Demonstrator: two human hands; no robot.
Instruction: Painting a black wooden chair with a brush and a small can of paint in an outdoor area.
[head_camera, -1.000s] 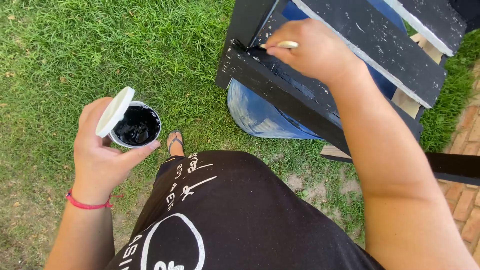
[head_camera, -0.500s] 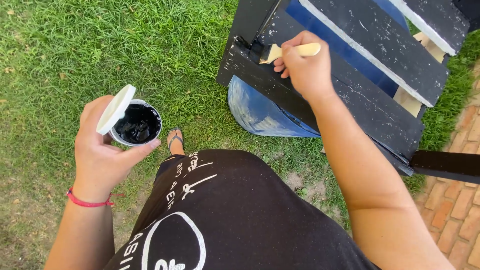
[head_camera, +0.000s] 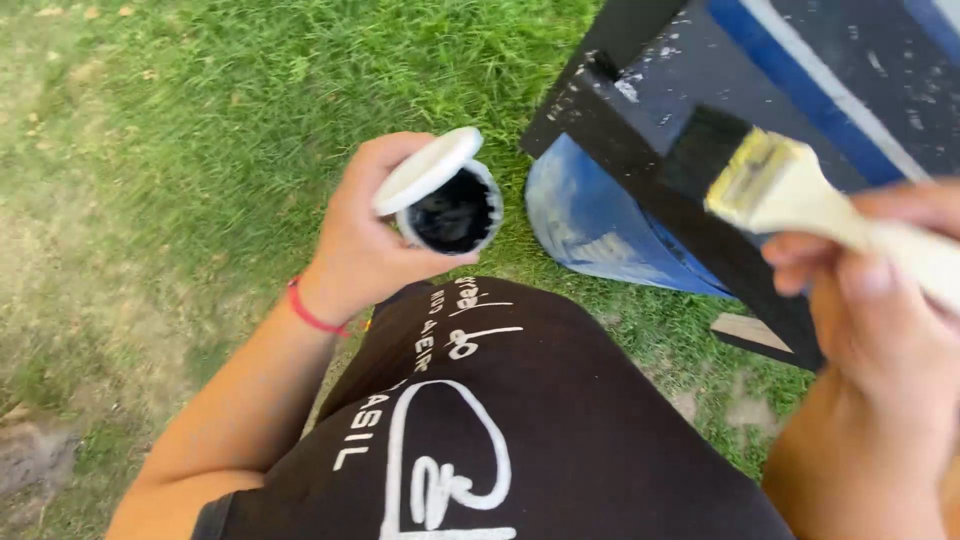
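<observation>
My left hand holds a small white pot of black paint, its white lid flipped up against my fingers. My right hand, close to the camera at the right edge, grips a paintbrush with a pale handle and black bristles. The bristles lie over a black-painted slat of a wooden pallet structure, which has blue and white stripes further right. I cannot tell whether the brush touches the wood.
A blue barrel stands under the pallet on the grass. A red band circles my left wrist. My black shirt with white print fills the lower middle. A pale wood piece lies by the pallet's foot.
My right hand has drawn the brush back from the upper slats, down and toward the camera. The view has shifted closer; the pot in my left hand now sits near the middle.
</observation>
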